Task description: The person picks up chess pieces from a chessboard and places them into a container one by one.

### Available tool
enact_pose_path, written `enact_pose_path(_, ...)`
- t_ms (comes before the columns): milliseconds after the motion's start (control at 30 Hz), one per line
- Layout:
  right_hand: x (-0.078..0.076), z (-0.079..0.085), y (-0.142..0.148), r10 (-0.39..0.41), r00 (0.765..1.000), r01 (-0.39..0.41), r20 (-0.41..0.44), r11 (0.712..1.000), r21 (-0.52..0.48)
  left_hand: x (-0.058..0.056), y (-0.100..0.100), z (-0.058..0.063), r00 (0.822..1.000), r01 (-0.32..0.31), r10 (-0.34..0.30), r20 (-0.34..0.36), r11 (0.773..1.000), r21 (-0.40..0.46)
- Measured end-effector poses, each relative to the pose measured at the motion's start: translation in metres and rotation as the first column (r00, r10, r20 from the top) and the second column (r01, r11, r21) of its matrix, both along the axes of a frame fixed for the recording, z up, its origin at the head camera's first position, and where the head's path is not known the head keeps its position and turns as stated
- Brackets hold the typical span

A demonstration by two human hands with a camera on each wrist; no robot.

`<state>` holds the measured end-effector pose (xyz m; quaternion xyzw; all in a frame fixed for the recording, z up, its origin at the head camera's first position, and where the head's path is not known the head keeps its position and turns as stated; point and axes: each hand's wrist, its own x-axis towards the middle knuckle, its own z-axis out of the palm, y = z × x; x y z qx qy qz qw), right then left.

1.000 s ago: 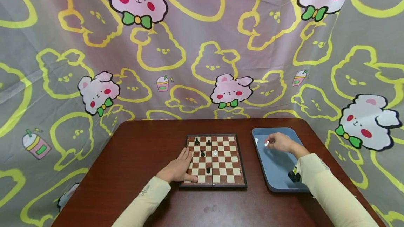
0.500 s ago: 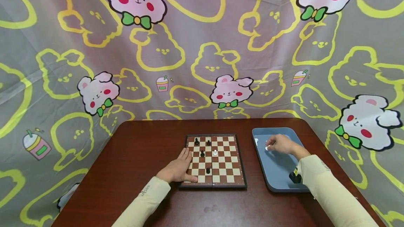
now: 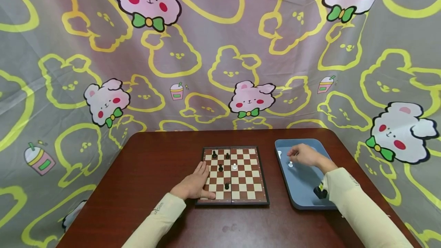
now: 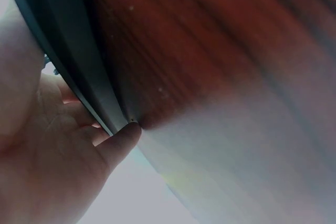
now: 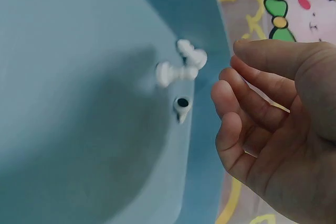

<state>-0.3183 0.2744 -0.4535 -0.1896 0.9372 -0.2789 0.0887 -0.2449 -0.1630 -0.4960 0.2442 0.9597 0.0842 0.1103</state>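
My left hand [image 3: 193, 183] lies along the left edge of a chessboard [image 3: 249, 203], fingers extended and thumb over its near-left corner. In the left wrist view, the thumb [image 4: 122, 141] reaches past the board's dark side. Several black chess pieces [image 3: 220, 168] and one white chess piece [image 3: 234, 166] stand on the board. Over the blue tray [image 3: 299, 198], my right hand [image 3: 307, 156] hovers with loosely bent fingers and nothing between them. Just below its fingertips a white chess piece [image 3: 291, 164] is in the tray. The right wrist view shows white chess pieces [image 5: 176, 73] grouped by the tray wall.
The dark red wooden table [image 3: 155, 156] carries board and tray, with a strip of bare wood between them. A cartoon-print curtain [image 3: 206, 60] hangs close behind the table and along its sides. A black wrist camera [image 3: 320, 191] sits under the right cuff.
The right hand has let go of a white chess piece, which now stays in the tray while the fingers have lifted slightly off it. The left hand has not moved.
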Motion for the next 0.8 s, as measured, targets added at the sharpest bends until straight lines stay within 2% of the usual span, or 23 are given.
enact_pose_path(100, 0.002, 0.007, -0.009, 0.003, 1.0, -0.003, -0.012, 1.0, 0.009, 0.001, 0.0, 0.001, 1.0, -0.003, 0.003, 0.005, 1.0, 0.012)
enact_pose_path(267, 0.006, 0.015, -0.026, 0.039, 0.999, -0.04, -0.022, 0.999, -0.033, 0.002, 0.0, 0.002, 1.0, 0.0, 0.0, 0.005, 1.0, 0.01)
enact_pose_path(433, 0.005, 0.018, -0.044, 0.054, 0.998, -0.054, 0.009, 0.996, -0.073, 0.002, 0.0, 0.003, 1.0, 0.0, -0.001, 0.008, 1.0, 0.009)
enact_pose_path(800, 0.004, 0.014, -0.086, 0.078, 0.996, -0.072, 0.053, 0.992, -0.1, 0.001, 0.0, 0.001, 1.0, 0.007, -0.006, -0.009, 1.0, 0.013)
